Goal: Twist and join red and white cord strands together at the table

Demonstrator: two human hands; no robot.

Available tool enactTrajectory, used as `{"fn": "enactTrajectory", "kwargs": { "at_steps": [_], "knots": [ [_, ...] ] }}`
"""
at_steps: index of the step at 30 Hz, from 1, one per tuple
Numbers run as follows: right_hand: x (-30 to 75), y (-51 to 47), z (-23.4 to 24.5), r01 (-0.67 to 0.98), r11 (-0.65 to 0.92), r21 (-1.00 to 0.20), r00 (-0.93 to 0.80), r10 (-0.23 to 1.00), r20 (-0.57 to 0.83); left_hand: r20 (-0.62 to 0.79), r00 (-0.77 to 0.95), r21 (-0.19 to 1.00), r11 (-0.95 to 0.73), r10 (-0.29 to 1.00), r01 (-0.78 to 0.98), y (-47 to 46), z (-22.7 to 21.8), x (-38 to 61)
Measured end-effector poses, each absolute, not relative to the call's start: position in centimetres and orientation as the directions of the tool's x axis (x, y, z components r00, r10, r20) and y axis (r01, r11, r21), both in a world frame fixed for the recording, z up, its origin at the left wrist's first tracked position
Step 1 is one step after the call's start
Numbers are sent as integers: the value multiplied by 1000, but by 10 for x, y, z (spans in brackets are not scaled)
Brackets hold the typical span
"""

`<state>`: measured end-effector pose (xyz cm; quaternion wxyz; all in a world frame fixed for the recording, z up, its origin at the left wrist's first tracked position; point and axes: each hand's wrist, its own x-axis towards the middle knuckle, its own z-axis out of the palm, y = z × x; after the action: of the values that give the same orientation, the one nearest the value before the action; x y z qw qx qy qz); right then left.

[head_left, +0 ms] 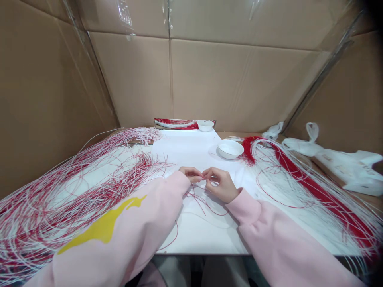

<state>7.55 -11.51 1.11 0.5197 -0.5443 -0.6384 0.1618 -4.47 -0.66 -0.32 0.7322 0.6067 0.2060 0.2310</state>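
The left hand (190, 174) and right hand (220, 184) are curling nearly shut, fingertips meeting in a grip too fine to make out, while a light, limp thin red cord (199, 199) is trailing at their 6 o'clock, best pinched near its end.

Panels of corrugated brown cardboard enclose a narrow work booth, with a back wall (131, 79) rising behind the worktop (239, 134) and side walls angled inward at left (44, 99) and right (338, 87). A vertical seam (171, 79) divides the back wall, crossed by a long horizontal fold. Strips of clear plastic tape (124, 14) catch the light along the upper joints. The worktop's bare wooden edge shows at the far side, beyond a white sheet (182, 145) spread over its surface. A crumpled white plastic bag (344, 167) lies at right. Soft, even light fills the enclosure.
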Motion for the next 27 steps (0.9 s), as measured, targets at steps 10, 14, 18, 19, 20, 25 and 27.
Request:
{"fn": "enactTrajectory", "kwargs": {
  "at_steps": [10, 14, 18, 19, 20, 25, 27],
  "knots": [
    [76, -114, 11, 533, 359, -766, 126, 862, 491, -3, 815, 985, 144, 580, -99, -4, -7, -45],
    [76, -115, 11, 536, 362, -763, 124, 860, 495, -1, 801, 984, 142, 598, -105, -6, -5, -44],
    [77, -115, 11, 529, 365, -766, 122, 861, 494, -18, 796, 983, 154, 605, -95, -7, -3, -44],
    [77, -115, 11, 527, 365, -767, 121, 861, 493, -20, 795, 983, 157, 606, -96, -7, -3, -44],
    [77, -115, 11, 526, 367, -768, 120, 861, 494, -19, 795, 983, 159, 607, -98, -7, -3, -44],
    [76, -116, 12, 528, 368, -765, 118, 861, 495, 7, 802, 985, 132, 598, -107, -6, -4, -44],
    [76, -116, 12, 533, 368, -762, 108, 863, 493, 16, 803, 989, 106, 596, -98, -5, -5, -44]
  ]
}}
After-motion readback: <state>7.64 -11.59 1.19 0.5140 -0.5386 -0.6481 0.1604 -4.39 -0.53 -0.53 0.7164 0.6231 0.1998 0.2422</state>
